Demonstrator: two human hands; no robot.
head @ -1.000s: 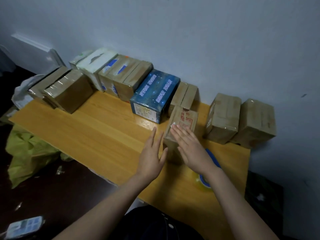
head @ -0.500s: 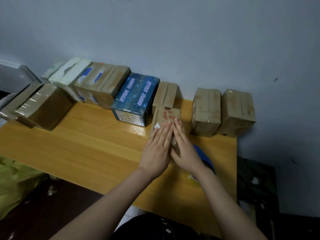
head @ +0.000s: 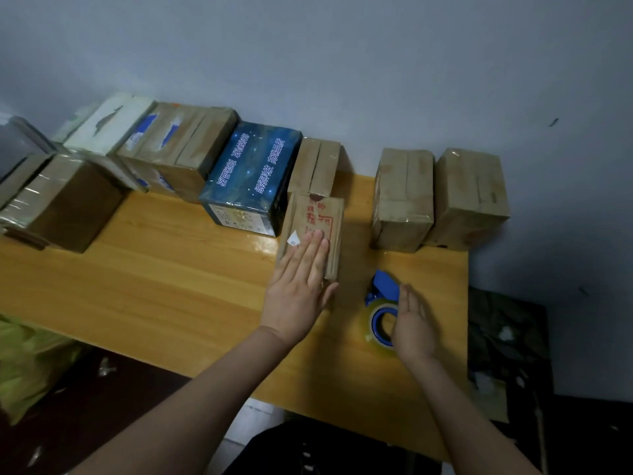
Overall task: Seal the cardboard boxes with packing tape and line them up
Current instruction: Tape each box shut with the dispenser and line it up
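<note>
Now your left hand lies flat, fingers straight and together, pressing the top of the small brown box with red print. Your right hand stands on edge, fingers straight and gripping nothing, just beside the blue tape dispenser on the bench; whether it touches the roll is unclear. The small brown box sits close against the blue starry box and just in front of a narrow taped box. Well apart to the right stand a taped carton and the end carton.
</note>
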